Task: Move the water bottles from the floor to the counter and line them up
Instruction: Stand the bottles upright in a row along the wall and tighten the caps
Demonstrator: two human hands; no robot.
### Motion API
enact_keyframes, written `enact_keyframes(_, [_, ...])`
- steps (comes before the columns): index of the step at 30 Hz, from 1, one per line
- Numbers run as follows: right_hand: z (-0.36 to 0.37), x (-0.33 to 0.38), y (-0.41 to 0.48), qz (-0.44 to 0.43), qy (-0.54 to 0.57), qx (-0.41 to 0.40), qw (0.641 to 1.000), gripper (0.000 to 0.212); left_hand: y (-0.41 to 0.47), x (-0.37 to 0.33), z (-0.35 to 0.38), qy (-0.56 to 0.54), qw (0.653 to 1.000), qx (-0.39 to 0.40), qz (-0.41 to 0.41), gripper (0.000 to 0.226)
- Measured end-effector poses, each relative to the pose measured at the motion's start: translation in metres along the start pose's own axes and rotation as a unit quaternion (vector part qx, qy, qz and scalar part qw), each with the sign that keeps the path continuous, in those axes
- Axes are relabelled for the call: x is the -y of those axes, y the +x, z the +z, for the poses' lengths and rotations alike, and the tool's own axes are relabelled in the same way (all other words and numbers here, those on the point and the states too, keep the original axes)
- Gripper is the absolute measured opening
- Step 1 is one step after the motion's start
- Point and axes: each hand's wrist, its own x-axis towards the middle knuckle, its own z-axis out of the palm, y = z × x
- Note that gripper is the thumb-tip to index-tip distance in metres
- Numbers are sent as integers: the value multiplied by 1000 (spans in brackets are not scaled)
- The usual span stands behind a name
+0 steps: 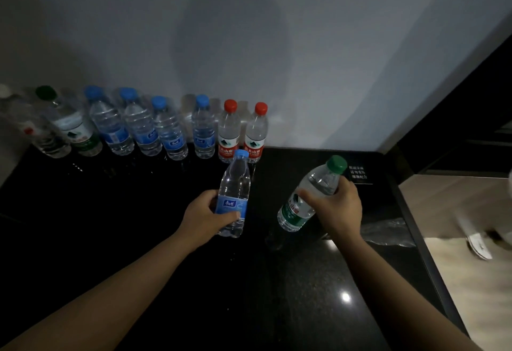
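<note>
- Gripping a blue-capped bottle (234, 195) round its blue label, the left hand (206, 213) has its thumb across the front and its fingers curled behind. The bottle is near upright. Cannot tell if its base touches the counter (110, 212).
- The right hand (339, 206) wraps the green-capped bottle (321, 180) at the shoulder, above the green label. The bottle is tilted, with the cap up and right of the fingers and the base down and left, over the counter.
- The held bottles are apart, and dark counter surface shows between the two sets of fingers.
- Beyond the left fingers, a row of bottles (141, 129) stands along the wall (249, 46) at the counter's back edge.
- From the left, the row has a blurred clear bottle (41, 134), a green-capped one (74, 129) and three blue-capped ones. After a small gap come a fourth blue-capped one (204, 132) and two red-capped bottles (229, 134) side by side.
- The held blue cap overlaps the foot of the red-capped pair in view. The depth between them cannot be told.
- Beyond the right fingers and right of the red pair, the back strip of counter runs to the rounded corner. A small sign (358, 174) with white text lies there, just past the green cap.
- Right of the right fingers, crumpled clear plastic (388, 231) lies close to the counter's right edge.
- Past that edge is light floor (457, 212) with a blurred white object (476, 242).
- Nearer than both hands, glossy counter shows a glare spot under the right forearm.
</note>
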Motion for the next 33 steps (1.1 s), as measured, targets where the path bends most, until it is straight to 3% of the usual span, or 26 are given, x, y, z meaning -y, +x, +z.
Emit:
enact_keyframes(8, [22, 0, 67, -22, -3, 13, 1000, 56, 31, -13, 28, -3, 1000, -30, 8, 60])
enact_keyframes(17, [72, 11, 142, -17, -11, 36, 999, 60, 54, -7, 39, -29, 998, -59, 5, 55])
enact_keyframes(27, [124, 19, 177, -49, -19, 34, 998, 65, 68, 3, 38, 12, 995, -95, 10, 46])
enact_keyframes(33, [135, 16, 180, -68, -44, 47, 996, 72, 71, 7, 46, 14, 994, -107, -11, 64])
